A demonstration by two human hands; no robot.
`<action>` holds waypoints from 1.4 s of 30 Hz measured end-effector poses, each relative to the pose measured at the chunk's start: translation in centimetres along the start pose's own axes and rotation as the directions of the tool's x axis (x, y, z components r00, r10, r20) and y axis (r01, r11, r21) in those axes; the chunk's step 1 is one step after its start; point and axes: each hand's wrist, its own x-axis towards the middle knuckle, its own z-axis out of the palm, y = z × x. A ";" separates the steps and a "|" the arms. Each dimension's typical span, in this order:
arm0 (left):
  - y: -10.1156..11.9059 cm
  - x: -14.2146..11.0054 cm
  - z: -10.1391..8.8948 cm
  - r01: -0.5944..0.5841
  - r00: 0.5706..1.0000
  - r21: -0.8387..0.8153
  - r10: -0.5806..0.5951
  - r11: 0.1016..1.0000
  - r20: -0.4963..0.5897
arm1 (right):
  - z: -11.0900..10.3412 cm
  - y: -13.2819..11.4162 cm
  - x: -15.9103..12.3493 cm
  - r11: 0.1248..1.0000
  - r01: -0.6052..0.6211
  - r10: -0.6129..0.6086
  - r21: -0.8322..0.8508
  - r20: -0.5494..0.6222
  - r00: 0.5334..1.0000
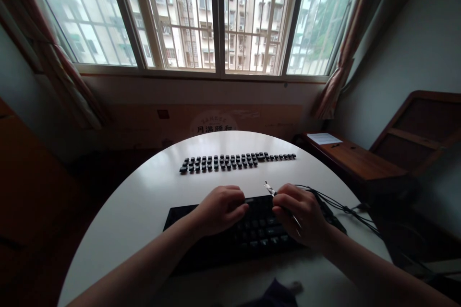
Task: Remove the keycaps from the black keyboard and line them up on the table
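A black keyboard lies on the round white table in front of me. My left hand rests curled over its upper middle, fingers pinched on something dark, perhaps a keycap. My right hand is closed around a thin metal keycap puller, whose tip sticks up and left above the keyboard. Beyond the keyboard, several loose black keycaps lie in neat rows on the table.
A black cable runs from the keyboard's right end off the table. A dark cloth lies at the near edge. A low wooden side table with a paper stands right. A window spans the far wall.
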 end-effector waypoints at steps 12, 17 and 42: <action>0.4 -0.2 -0.1 -0.062 0.989 -0.011 0.063 0.998 0.130 | 0.9 0.1 -0.1 0.983 0.183 -0.176 -0.029 0.161 0.971; 0.3 -0.1 0.0 -0.070 0.986 -0.055 0.077 0.996 0.145 | 1.7 0.0 -0.7 0.991 0.135 -0.134 0.005 0.169 0.976; -2.1 0.1 0.8 -0.015 0.998 0.227 -0.001 0.974 0.067 | -0.6 12.0 7.8 0.921 -0.339 0.384 -0.194 0.297 0.874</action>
